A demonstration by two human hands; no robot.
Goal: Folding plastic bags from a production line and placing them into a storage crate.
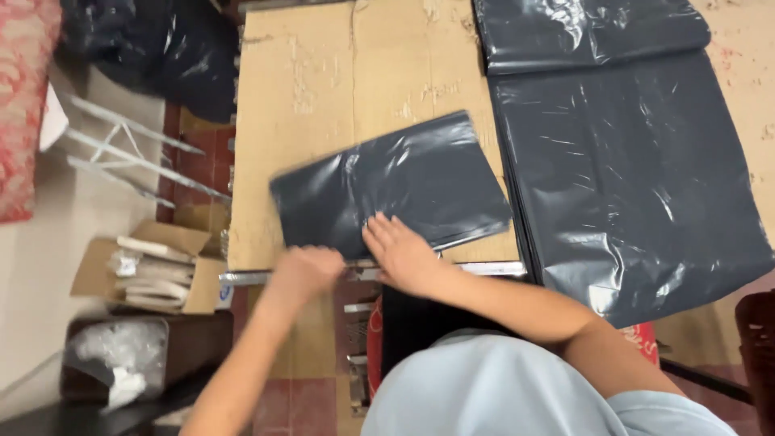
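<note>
Nearest, at the near edge of the desk (pixel 323 97): left hand (pixel 305 270) curled, knuckles up, at the near left corner of a dark grey plastic mailer bag (pixel 391 187); grip blurred, so clenched on the edge or merely resting, impossible to tell. Right hand (pixel 401 252) flat, fingers spread, pressing down on the near edge of the same bag, a released grip, holding nothing. Bag lying skewed on the cardboard sheet covering the desk, left end nearer, right end tilted away. Probably very light, thin, limp and glossy, hence slippery under a palm and prone to sliding on the cardboard; not fragile, but easy to crease. Best taken by pinching a corner or the near edge, or kept flat under an open palm. Just to the right, a stack of larger bags (pixel 638 178) of the same dark film, overhanging the near edge, with another folded pile (pixel 593 28) beyond. Cardboard surface scuffed and torn in patches. On the floor to the left, an open cardboard box (pixel 149 274) of rolled items, a clear plastic bundle (pixel 117 351), a metal frame (pixel 129 153), and farther off a black sack (pixel 161 48) and red patterned cloth (pixel 24 105).
</note>
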